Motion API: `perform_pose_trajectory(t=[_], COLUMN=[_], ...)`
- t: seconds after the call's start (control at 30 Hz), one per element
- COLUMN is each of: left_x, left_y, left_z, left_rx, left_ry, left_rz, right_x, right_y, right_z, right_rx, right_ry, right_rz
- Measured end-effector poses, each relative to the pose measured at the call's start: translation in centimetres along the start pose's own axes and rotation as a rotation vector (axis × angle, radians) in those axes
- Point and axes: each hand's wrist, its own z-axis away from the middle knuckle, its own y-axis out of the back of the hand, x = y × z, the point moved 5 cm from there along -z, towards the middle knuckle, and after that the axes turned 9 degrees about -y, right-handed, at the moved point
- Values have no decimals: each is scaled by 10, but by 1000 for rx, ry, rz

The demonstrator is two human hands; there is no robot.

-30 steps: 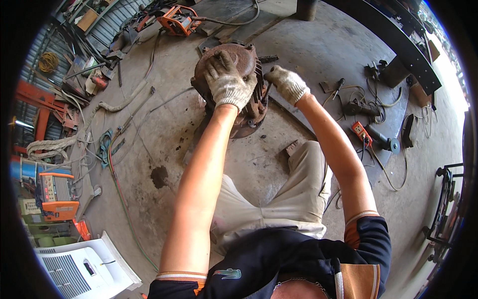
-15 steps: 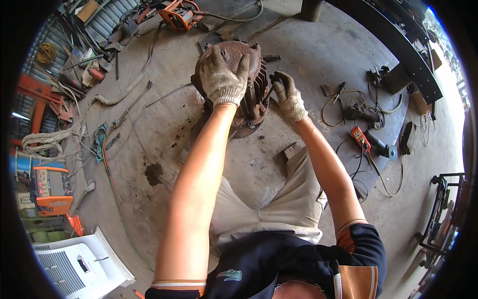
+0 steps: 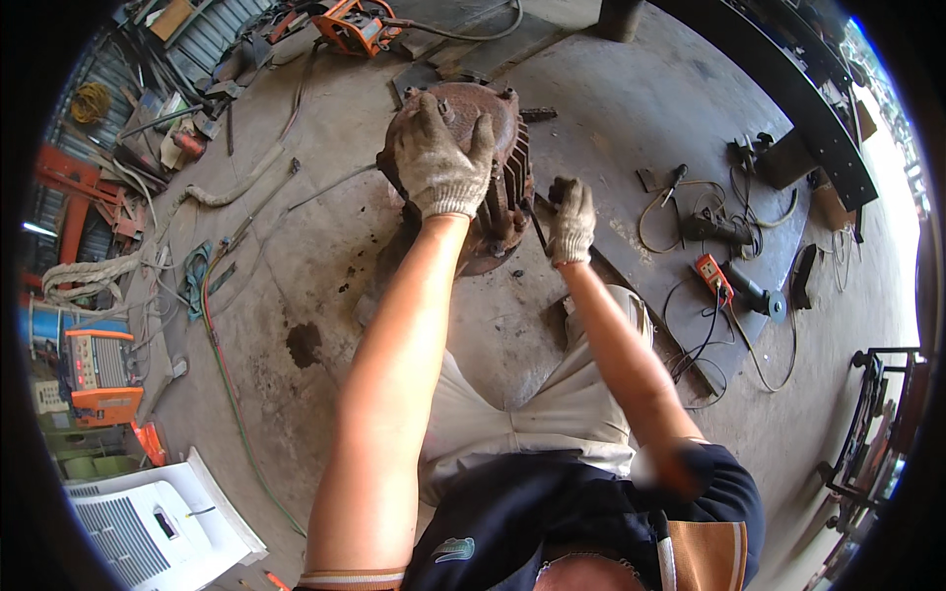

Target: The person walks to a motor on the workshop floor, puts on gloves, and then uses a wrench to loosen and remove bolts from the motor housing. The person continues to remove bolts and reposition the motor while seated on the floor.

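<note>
A rusty finned electric motor [image 3: 479, 110] stands on the floor ahead of me, its round end upward with bolts around the rim. My left hand [image 3: 439, 158], in a dirty knitted glove, lies on that end with fingers and thumb spread. To the motor's right is my right hand [image 3: 572, 222], gloved the same way and apart from the casing. Its fingers are curled in, and what they may hold is hidden. A thin dark rod [image 3: 538, 225] shows between this hand and the motor; whether the hand touches it I cannot tell.
Right of me, an angle grinder [image 3: 757, 292], an orange socket box [image 3: 711, 273] and loose cables lie by a metal plate [image 3: 680, 98]. A dark steel beam [image 3: 778, 94] crosses the upper right. Hoses, an orange-and-grey welding machine [image 3: 101, 364] and scrap line the left side.
My right hand has drawn back toward me, with its fingers more curled. The left hand stays on the motor's end. My right leg has shifted slightly.
</note>
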Motion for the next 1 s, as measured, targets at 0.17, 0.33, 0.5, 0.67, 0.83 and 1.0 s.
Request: perform_pose_trajectory(t=[0.17,0.33,0.5,0.67,0.83,1.0], left_x=[-2,0,-1,1,-2,0], left_y=[-3,-2,-3,-2,-5,-2], left_z=[-1,-2,-1,-2,1,0], left_rx=[12,78,55,59,-25,-25], left_ry=[0,-64,-44,-45,0,-2], left_rz=[-2,-28,2,11,9,47], right_x=[68,116,140,154,206,267], right_y=[-28,-9,20,-16,-31,-28], right_z=[82,90,60,80,76,77], right_rx=[-198,-73,39,-352,-356,-683], right_ry=[-1007,-883,-633,-402,-515,-306], right_rz=[-423,-268,390,1110,1258,1490])
